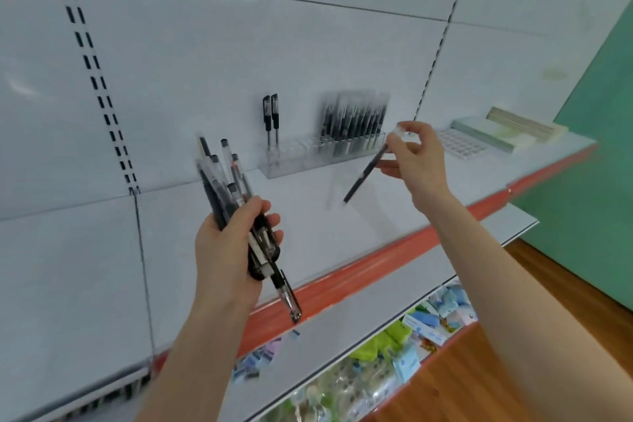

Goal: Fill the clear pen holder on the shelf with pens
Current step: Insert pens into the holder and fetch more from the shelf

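Pinching single pen [365,173], right hand [416,161] near pen holder [308,156]; left hand [227,243] clutching pen bundle [236,212].

Clear glossy plastic pen holder [308,158] on a smooth matt white shelf [342,226], wood-grain floor [513,370]
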A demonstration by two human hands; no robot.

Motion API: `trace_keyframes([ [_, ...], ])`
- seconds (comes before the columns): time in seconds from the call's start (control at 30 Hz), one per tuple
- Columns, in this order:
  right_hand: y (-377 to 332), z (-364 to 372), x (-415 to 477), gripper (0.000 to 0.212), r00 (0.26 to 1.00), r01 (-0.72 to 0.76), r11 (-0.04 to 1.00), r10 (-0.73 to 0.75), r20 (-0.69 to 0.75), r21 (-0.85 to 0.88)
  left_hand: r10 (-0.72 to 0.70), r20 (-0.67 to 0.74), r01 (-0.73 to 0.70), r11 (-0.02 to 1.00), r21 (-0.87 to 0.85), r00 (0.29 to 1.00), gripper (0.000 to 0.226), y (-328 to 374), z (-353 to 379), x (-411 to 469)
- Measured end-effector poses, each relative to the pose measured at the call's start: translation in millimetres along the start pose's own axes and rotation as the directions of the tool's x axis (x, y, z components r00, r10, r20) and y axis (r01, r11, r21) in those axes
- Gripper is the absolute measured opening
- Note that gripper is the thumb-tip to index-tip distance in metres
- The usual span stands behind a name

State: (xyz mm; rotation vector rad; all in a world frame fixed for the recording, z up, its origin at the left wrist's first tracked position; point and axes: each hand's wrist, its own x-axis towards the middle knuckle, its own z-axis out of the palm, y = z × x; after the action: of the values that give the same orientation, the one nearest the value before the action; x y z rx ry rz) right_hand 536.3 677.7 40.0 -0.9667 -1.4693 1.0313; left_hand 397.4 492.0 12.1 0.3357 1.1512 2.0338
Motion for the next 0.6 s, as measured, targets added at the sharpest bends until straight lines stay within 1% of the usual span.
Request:
trace_keyframes([
  [0.23, 8.9, 31.4, 88.9, 0.013, 0.976, 0.189, 0.976, -0.174, 0.131, -0.112, 0.071, -0.053, -0.072, 0.997, -0.018, 0.996, 0.011, -13.3, 55.9, 49.4],
  [0.33, 12.2, 38.0, 116.7, 0.014, 0.959, 0.242, 0.964, -0.221, 0.175, -0.107, 0.090, -0.089, -0.090, 0.996, 0.010, 0.992, 0.009, -19.6, 69.8, 62.3],
  [0.43, 16.1, 47.7, 144.4, 0.014, 0.920, 0.342, 0.930, -0.302, 0.248, -0.138, 0.121, -0.129, -0.118, 0.993, 0.027, 0.984, 0.008, -28.0, 81.1, 73.3],
  [0.6, 25.0, 57.5, 184.3, 0.020, 0.831, 0.468, 0.873, -0.381, 0.405, -0.138, 0.185, -0.267, -0.188, 0.982, 0.012, 0.946, 0.005, -44.4, 104.9, 85.4],
])
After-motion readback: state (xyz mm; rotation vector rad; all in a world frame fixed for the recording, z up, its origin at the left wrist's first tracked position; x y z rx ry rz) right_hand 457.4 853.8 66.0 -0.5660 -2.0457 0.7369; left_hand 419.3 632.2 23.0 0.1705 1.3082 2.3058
